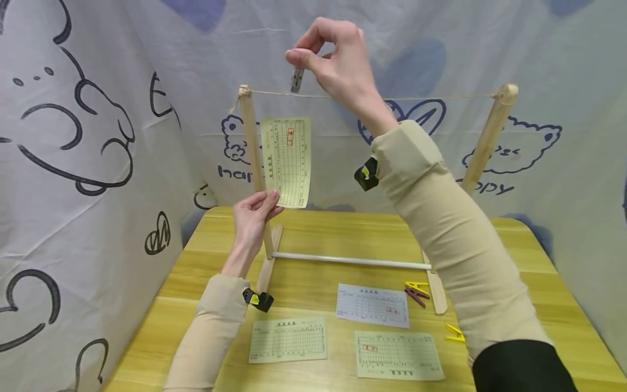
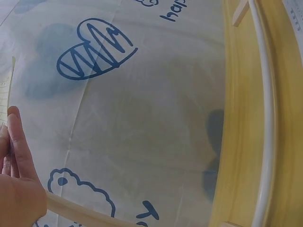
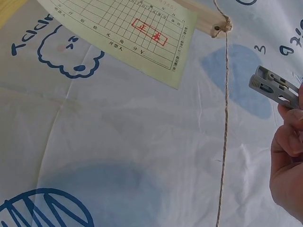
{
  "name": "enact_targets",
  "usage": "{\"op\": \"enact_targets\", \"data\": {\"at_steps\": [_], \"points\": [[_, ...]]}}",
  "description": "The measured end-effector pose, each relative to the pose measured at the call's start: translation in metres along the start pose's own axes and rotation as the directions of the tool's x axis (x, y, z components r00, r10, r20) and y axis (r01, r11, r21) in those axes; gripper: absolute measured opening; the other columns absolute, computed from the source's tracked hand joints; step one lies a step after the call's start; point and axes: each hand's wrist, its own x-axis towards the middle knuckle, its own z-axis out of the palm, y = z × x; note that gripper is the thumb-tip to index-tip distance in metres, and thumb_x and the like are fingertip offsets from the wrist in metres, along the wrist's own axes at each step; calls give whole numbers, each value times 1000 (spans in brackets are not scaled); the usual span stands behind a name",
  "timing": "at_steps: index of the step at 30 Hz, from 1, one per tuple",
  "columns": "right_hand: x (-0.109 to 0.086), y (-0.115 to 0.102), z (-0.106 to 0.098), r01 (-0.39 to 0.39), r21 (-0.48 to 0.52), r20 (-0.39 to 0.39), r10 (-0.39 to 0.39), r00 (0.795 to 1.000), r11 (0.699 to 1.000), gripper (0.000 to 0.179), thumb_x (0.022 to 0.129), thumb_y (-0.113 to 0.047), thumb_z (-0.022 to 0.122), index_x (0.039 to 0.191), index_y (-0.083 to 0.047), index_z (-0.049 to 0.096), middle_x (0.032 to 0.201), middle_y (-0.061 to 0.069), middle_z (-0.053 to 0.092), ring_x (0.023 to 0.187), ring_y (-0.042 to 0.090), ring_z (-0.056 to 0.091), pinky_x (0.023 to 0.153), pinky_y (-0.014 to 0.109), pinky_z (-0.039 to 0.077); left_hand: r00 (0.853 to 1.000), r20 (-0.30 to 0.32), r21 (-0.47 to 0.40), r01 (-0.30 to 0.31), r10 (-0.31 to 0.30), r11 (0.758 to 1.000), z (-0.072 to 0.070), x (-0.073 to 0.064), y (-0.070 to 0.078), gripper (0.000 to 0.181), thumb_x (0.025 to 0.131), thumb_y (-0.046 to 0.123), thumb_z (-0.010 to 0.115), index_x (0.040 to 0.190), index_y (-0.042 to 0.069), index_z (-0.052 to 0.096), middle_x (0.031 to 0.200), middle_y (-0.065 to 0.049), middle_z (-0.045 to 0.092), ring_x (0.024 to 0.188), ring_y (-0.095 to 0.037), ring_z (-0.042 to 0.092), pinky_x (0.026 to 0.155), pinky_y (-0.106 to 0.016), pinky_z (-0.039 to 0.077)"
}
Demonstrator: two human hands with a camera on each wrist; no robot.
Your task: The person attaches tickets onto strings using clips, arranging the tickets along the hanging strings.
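Note:
My left hand [image 1: 253, 218] pinches the lower left corner of a pale yellow printed receipt slip [image 1: 288, 163], held upright just below a thin string [image 1: 338, 97]. A red stamp box shows near the slip's top. Above the string, my right hand [image 1: 340, 62] pinches a grey clothespin [image 1: 296, 79] between thumb and fingers, its free end pointing down at the string. In the right wrist view the clothespin [image 3: 272, 86] is beside the twine [image 3: 226, 118], and the slip [image 3: 137, 35] hangs on the twine's other side. The left wrist view catches only the slip's edge [image 2: 6, 90].
The string runs between two wooden posts [image 1: 482, 141] joined low down by a white rod [image 1: 350, 261]. On the wooden table [image 1: 196, 326] lie a white slip [image 1: 372, 306], two greenish slips [image 1: 289, 341], yellow clothespins [image 1: 455, 334] and a purple clothespin [image 1: 417, 296]. A patterned cloth hangs behind.

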Motion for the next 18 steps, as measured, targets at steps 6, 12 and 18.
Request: {"op": "enact_targets", "data": {"at_steps": [6, 12, 18], "points": [[10, 1, 5, -40, -2, 32, 40, 999, 999, 17, 90, -22, 75, 89, -5, 72, 85, -2, 71, 63, 6, 52, 62, 19, 37, 1000, 17, -11, -12, 12, 1000, 3, 4, 3, 8, 95, 1, 66, 99, 6, 71, 85, 4, 79, 74, -8, 74, 74, -20, 64], [15, 2, 10, -64, -3, 62, 64, 996, 998, 20, 92, -21, 73, 93, -2, 72, 78, -11, 65, 65, 5, 53, 63, 20, 38, 999, 25, -32, -26, 27, 999, 6, 5, 6, 18, 95, -1, 66, 90, 14, 75, 83, 2, 79, 71, -8, 74, 71, -20, 63], [20, 3, 14, -112, 19, 80, 110, 991, 994, 18, 90, -22, 75, 88, -5, 70, 74, -13, 63, 65, 7, 51, 63, 20, 38, 999, 37, -45, -27, 29, 999, 8, 8, 10, 22, 95, -1, 66, 87, 16, 76, 82, 2, 79, 70, -7, 73, 69, -19, 63]]}}
